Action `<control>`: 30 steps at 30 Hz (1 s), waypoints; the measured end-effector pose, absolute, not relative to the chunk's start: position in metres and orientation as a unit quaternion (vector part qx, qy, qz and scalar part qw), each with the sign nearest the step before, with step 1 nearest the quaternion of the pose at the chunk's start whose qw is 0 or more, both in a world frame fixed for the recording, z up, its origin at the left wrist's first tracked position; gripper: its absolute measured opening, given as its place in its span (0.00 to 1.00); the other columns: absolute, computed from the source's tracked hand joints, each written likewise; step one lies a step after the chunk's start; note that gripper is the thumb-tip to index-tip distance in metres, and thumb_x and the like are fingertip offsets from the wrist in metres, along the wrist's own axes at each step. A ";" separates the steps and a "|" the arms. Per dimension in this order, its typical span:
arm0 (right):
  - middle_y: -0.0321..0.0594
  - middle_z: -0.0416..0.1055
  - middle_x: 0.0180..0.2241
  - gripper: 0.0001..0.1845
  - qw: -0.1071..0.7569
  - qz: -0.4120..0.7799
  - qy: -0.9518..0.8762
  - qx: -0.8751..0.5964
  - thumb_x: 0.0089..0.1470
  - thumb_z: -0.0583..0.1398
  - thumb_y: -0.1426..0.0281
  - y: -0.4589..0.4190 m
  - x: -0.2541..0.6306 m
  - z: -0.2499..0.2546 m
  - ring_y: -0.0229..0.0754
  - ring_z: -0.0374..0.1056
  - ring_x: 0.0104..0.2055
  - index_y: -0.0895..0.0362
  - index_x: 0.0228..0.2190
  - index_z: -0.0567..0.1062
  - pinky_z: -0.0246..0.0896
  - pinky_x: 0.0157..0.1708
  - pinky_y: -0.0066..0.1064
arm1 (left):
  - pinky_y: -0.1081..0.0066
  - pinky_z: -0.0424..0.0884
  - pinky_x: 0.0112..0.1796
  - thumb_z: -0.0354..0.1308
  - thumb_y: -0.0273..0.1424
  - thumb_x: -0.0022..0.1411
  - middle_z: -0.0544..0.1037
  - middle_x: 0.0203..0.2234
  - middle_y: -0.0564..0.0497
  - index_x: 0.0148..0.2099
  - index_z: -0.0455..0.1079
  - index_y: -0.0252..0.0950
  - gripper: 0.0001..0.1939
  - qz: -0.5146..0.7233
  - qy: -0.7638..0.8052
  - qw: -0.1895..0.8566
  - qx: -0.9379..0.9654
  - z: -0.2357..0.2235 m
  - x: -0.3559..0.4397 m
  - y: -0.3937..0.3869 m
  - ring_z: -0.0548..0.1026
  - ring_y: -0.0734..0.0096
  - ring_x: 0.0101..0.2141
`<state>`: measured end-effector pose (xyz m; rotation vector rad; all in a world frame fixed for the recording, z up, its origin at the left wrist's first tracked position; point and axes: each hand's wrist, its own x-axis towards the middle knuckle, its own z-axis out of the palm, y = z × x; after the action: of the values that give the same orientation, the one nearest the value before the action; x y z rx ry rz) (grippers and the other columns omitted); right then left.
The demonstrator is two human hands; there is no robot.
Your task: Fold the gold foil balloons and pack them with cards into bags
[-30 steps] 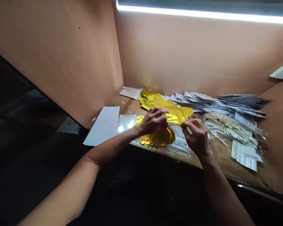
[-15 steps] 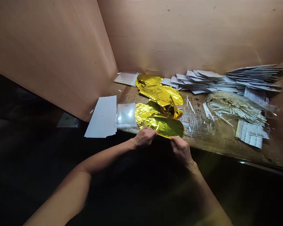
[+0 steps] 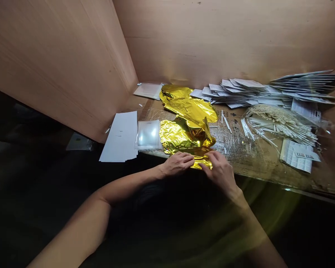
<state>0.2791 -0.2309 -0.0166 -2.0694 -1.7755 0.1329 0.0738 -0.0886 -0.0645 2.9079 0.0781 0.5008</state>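
Observation:
Both my hands are at the table's front edge, on a gold foil balloon [image 3: 201, 162] that lies folded and flattened under them. My left hand [image 3: 178, 164] presses on its left part, and the fingers of my right hand [image 3: 219, 171] grip its right part. Just beyond my hands, more crumpled gold foil balloons [image 3: 188, 115] lie in an overlapping heap, and one of them seems joined to the folded foil. The foil beneath my palms is hidden.
To the left lie white paper sheets [image 3: 120, 137] and a clear plastic packet [image 3: 148, 134]. Behind and right are stacked white flat packets [image 3: 240, 92], a clear bag of white sticks [image 3: 279, 126] and printed leaflets [image 3: 296, 156]. Wooden panels [image 3: 212, 41] wall the table.
My hands have come down from above the heap to the table's front edge. The foil between them is now folded flatter and smaller. The view has tilted lower.

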 end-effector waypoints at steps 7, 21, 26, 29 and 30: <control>0.36 0.73 0.24 0.12 0.160 0.250 -0.652 -0.697 0.62 0.62 0.65 -0.173 0.318 -0.012 0.41 0.65 0.26 0.52 0.26 0.75 0.51 0.28 0.31 | 0.65 0.74 0.40 0.52 0.34 0.75 0.79 0.32 0.45 0.36 0.76 0.37 0.16 0.045 0.178 0.240 0.953 -0.027 0.077 -0.042 0.77 0.62 0.35; 0.38 0.69 0.22 0.22 0.316 0.347 -0.473 -0.745 0.60 0.61 0.50 -0.208 0.269 -0.039 0.42 0.62 0.25 0.54 0.24 0.72 0.53 0.24 0.32 | 0.62 0.80 0.44 0.73 0.53 0.56 0.85 0.43 0.40 0.47 0.78 0.31 0.30 0.250 0.348 0.813 0.394 -0.077 0.069 -0.158 0.84 0.59 0.43; 0.40 0.76 0.30 0.22 0.422 0.432 -0.398 -0.690 0.56 0.68 0.47 -0.240 0.238 -0.028 0.44 0.69 0.30 0.54 0.34 0.78 0.65 0.30 0.33 | 0.62 0.78 0.46 0.72 0.50 0.58 0.84 0.38 0.44 0.43 0.80 0.30 0.26 0.271 0.317 0.802 0.428 -0.057 0.062 -0.140 0.82 0.60 0.40; 0.42 0.81 0.41 0.23 0.494 0.540 -0.356 -0.581 0.55 0.72 0.52 -0.235 0.234 -0.016 0.49 0.75 0.40 0.51 0.46 0.79 0.72 0.41 0.37 | 0.67 0.75 0.45 0.73 0.46 0.58 0.83 0.40 0.45 0.48 0.79 0.31 0.25 0.179 0.228 0.838 0.463 -0.035 0.054 -0.129 0.81 0.64 0.39; 0.41 0.81 0.41 0.22 0.516 0.560 -0.337 -0.554 0.54 0.72 0.54 -0.232 0.233 -0.014 0.49 0.76 0.41 0.50 0.47 0.79 0.72 0.42 0.38 | 0.69 0.74 0.43 0.73 0.44 0.59 0.83 0.39 0.46 0.51 0.78 0.32 0.25 0.168 0.219 0.840 0.468 -0.028 0.053 -0.125 0.80 0.67 0.37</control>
<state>0.2335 -0.2324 -0.0135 -1.3302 -0.8089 1.3437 0.0531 -0.1253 -0.0279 0.9889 0.4635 0.3555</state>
